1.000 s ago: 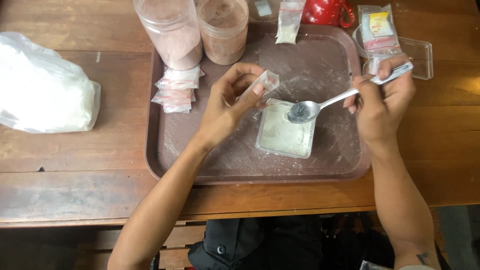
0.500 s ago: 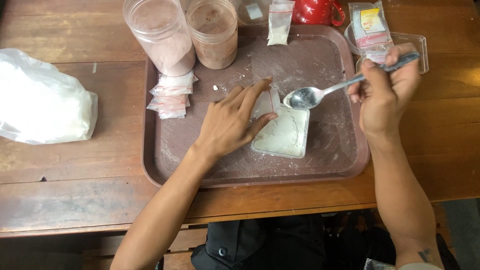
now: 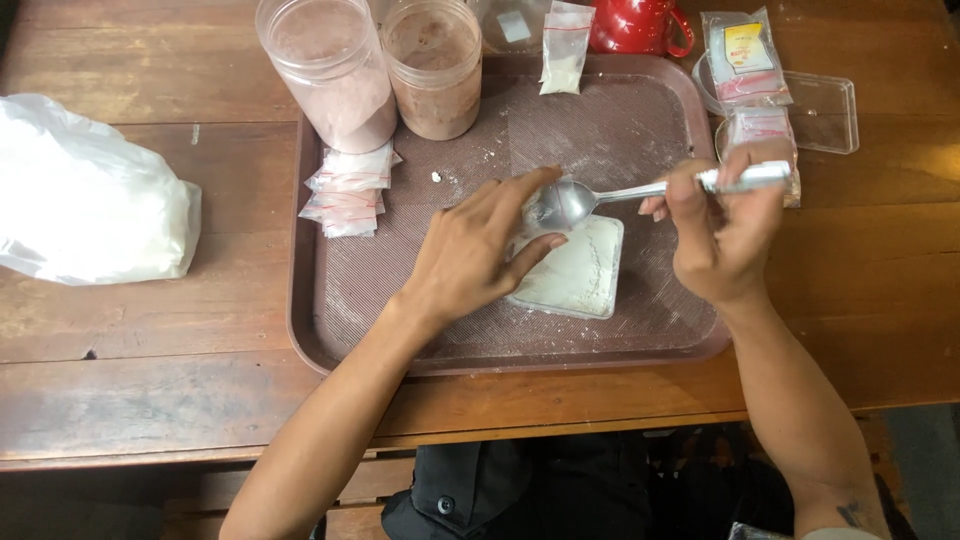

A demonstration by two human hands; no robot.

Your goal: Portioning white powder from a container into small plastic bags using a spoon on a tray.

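Observation:
My left hand [image 3: 480, 255] pinches a small clear zip bag [image 3: 532, 212] over the left end of a square clear tub of white powder [image 3: 577, 272]. Most of the bag is hidden by my fingers. My right hand [image 3: 722, 230] grips the handle of a metal spoon [image 3: 600, 197]. The spoon's bowl is at the bag's mouth, right by my left fingertips. Both hands hover over a brown plastic tray [image 3: 330, 310] dusted with powder.
Two clear jars of pinkish-brown powder [image 3: 335, 70] [image 3: 432, 65] stand at the tray's back left, with a stack of small zip bags [image 3: 345, 190] beside them. A filled bag [image 3: 562, 48], red mug [image 3: 640, 25], packets and a clear lid [image 3: 825, 110] sit behind. A white plastic bag [image 3: 90, 195] lies left.
My left hand lowered the bag from above the tub to its left edge. My right hand swung the spoon leftward until its bowl met the bag's mouth.

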